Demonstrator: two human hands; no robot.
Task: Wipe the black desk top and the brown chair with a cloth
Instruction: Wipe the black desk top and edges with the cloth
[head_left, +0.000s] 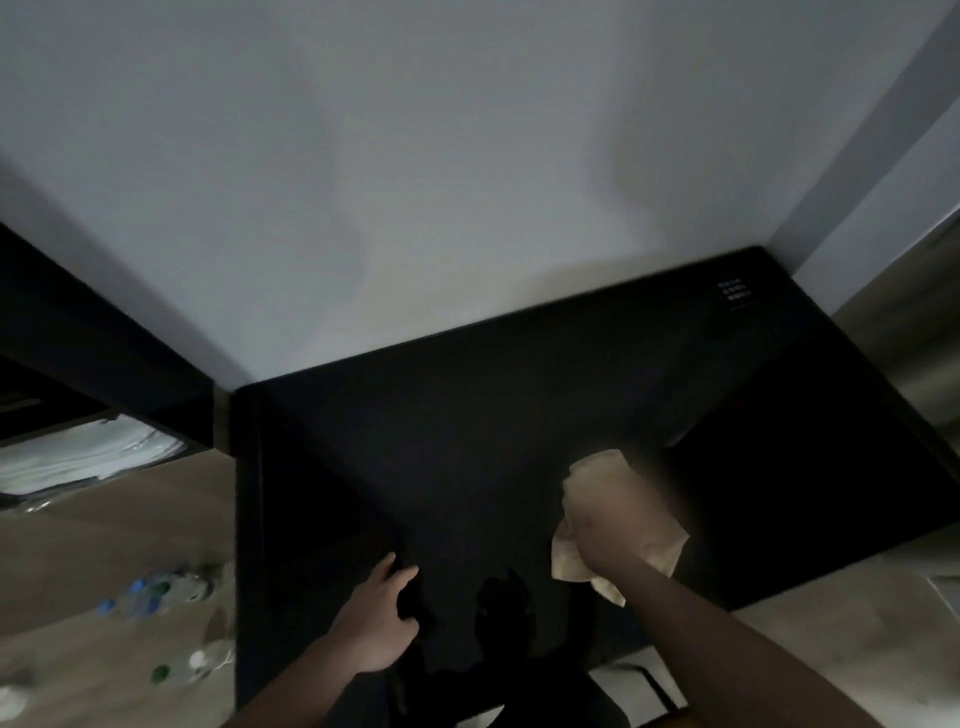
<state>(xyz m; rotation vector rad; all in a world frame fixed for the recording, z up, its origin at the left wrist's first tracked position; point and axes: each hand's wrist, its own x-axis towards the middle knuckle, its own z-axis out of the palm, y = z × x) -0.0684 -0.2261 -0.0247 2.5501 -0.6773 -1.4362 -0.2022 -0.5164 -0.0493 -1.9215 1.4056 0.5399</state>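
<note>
The right hand (605, 538) is down on the black tabletop (467, 431), with a tan cloth (618, 499) bunched beneath it. The picture is blurred there, so the fingers cannot be made out clearly, but the grip looks closed on the cloth: fabric spills out beyond the knuckles toward the wall, and a loose corner trails back under the wrist toward the person. The cloth lies flat against the tabletop, directly under and around that grip.

To the left of it, nearer the person's edge of the tabletop, the left hand (387, 618) rests with fingers curled over something dark; whether it is grasping an object or only the tabletop's edge I cannot tell, since it blends into the black surface.

Far beyond the right grip, at the back right corner of the tabletop, is a small patch of white print (735, 295), too small to read. A pale wall (415, 182) rises behind the tabletop. Well left of the left hand, down on the wooden floor (104, 545), lie several clear plastic bottles (156, 595) with blue and green caps.
</note>
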